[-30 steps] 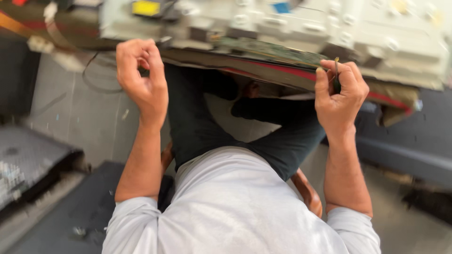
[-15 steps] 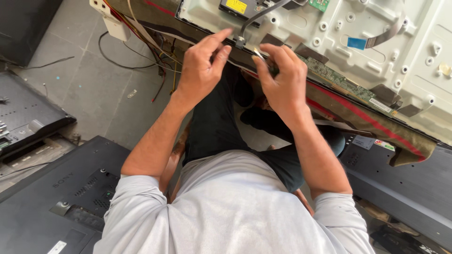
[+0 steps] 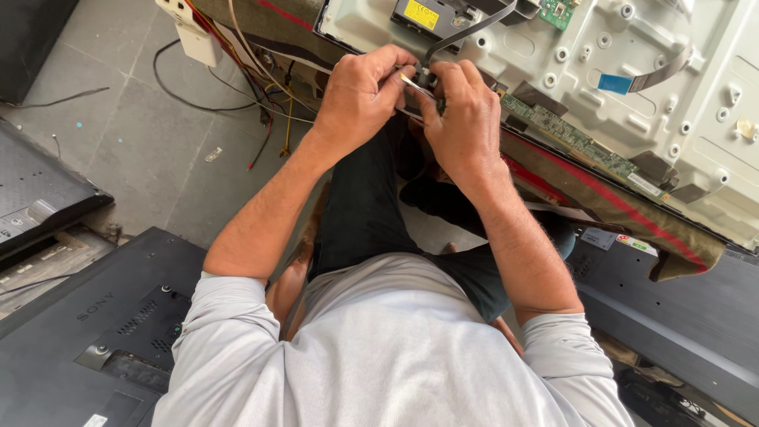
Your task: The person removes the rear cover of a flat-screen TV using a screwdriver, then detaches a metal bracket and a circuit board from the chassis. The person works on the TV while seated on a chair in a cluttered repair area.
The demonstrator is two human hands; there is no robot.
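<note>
Flat ribbon cable [image 3: 462, 32] at the near edge of the opened television panel [image 3: 632, 87] is pinched by both left hand [image 3: 360, 99] and right hand [image 3: 462, 119]; circuit boards remain mounted.

Both hands now together at the near edge of the white metal chassis [image 3: 632, 55], no longer wide apart on it: left hand [image 3: 360, 99] and right hand [image 3: 462, 119] almost touching, fingers pinching a flat ribbon cable [image 3: 466, 32] between them. View closer.
</note>
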